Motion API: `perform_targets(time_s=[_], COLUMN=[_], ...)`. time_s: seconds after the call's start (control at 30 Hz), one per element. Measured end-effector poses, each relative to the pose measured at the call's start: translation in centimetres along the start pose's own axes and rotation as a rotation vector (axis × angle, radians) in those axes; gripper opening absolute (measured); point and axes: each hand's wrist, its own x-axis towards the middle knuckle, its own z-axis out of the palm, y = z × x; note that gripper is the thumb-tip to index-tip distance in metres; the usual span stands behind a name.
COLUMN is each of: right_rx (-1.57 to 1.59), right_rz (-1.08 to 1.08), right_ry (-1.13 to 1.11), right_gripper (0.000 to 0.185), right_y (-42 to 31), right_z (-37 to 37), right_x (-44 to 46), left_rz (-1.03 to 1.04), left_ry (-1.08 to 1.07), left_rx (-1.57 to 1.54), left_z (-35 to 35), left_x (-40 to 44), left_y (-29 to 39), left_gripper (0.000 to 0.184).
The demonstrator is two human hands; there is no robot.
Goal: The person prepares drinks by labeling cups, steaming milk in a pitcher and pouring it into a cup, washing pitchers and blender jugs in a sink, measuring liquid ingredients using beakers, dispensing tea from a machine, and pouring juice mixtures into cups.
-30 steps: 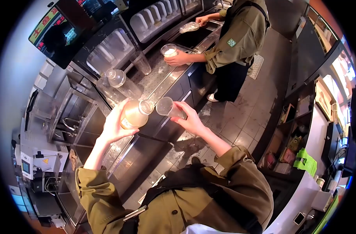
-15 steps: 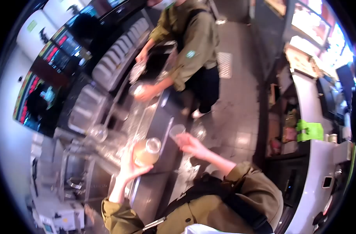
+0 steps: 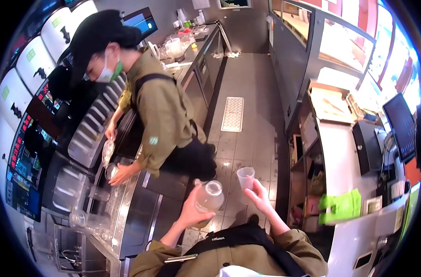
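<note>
Grey tiles cover the one stretch of floor (image 3: 238, 152) that runs away from the wearer, with one silver rectangular plate (image 3: 232, 114) set in it. Two long work surfaces flank it: one stainless-steel table (image 3: 143, 221) on the left and one white-topped table (image 3: 337, 171) on the right.

One co-worker (image 3: 162, 108), in an olive shirt, black cap and face mask, leans over the steel table. Past this person, along the left edge, stand white rounded tanks (image 3: 37, 57); three black taps (image 3: 39, 73) show on them. One dark flat monitor (image 3: 400, 127) stands at the far right, and one bright green bag (image 3: 342, 206) lies over the near edge of the white-topped table.

Two hands of the wearer are in view, both above the floor and apart from each other. The left hand (image 3: 190, 210) is wrapped round one clear rounded bottle (image 3: 209, 198), its open mouth facing up. The right hand (image 3: 260, 196) grips one small translucent cup (image 3: 245, 178) between thumb and fingers, just beside the bottle but not touching it.

The co-worker's two hands are also full: one (image 3: 111, 130) holds a clear scoop (image 3: 108, 150), the other (image 3: 123, 174) a clear cup with something white inside (image 3: 112, 171).
</note>
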Motion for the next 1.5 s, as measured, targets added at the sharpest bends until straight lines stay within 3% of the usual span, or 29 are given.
perform_targets(time_s=[0.07, 0.1, 0.23, 0.37, 0.5, 0.53, 0.63, 0.83, 1.0, 1.23, 1.33, 1.5], right_rx=[0.132, 0.185, 0.091, 0.085, 0.075, 0.152, 0.146, 0.156, 0.154, 0.162, 0.113, 0.2], right_rz=[0.131, 0.036, 0.121, 0.167, 0.165, 0.248, 0.146, 0.133, 0.27, 0.188, 0.044, 0.308], right_ry=[0.006, 0.08, 0.097, -0.036, -0.084, -0.134, -0.206, -0.307, -0.614, -1.048, -1.135, -1.303], right_gripper=[0.041, 0.038, 0.037, 0.036, 0.039, 0.043, 0.047, 0.044, 0.047, 0.039, 0.035, 0.04], right_y=[-2.5, -3.2, 1.7, 4.5, 5.0, 2.3, 2.8, 4.0, 9.2, 10.7, 10.9, 9.8], right_z=[-3.8, -5.0, -11.4, -13.0, -11.8, -11.4, -11.5, -9.2, -5.5, 1.8, 3.2, 3.3], right_x=[2.4, 4.1, 10.9, 20.3, 32.0, 34.7, 43.6, 57.7, 69.0, 85.8, 90.8, 91.9], left_rz=[0.026, 0.022, 0.045, 0.029, 0.096, 0.094, 0.087, -0.005, -0.211, -0.404, -0.457, -0.518], left_ry=[-0.042, -0.076, -0.041, 0.028, 0.181, 0.195, 0.259, 0.472, 0.694, 1.07, 1.141, 1.215], left_rx=[0.016, 0.007, -0.097, -0.171, -0.165, -0.224, -0.321, -0.201, -0.14, -0.136, -0.185, -0.114], left_z=[1.9, 2.6, 5.1, 5.8, 3.9, 3.4, 0.0, -4.6, -5.4, -6.8, -6.7, -6.0], left_x=[5.2, 7.7, 16.6, 25.4, 35.5, 37.9, 44.2, 51.4, 55.8, 65.6, 68.7, 68.7], left_y=[2.5, 3.0, 2.8, 0.3, -2.8, -2.5, -1.3, -2.1, -6.9, -8.1, -7.1, -5.8], left_gripper=[0.103, 0.102, 0.101, 0.1, 0.099, 0.099, 0.099, 0.1, 0.102, 0.101, 0.102, 0.103])
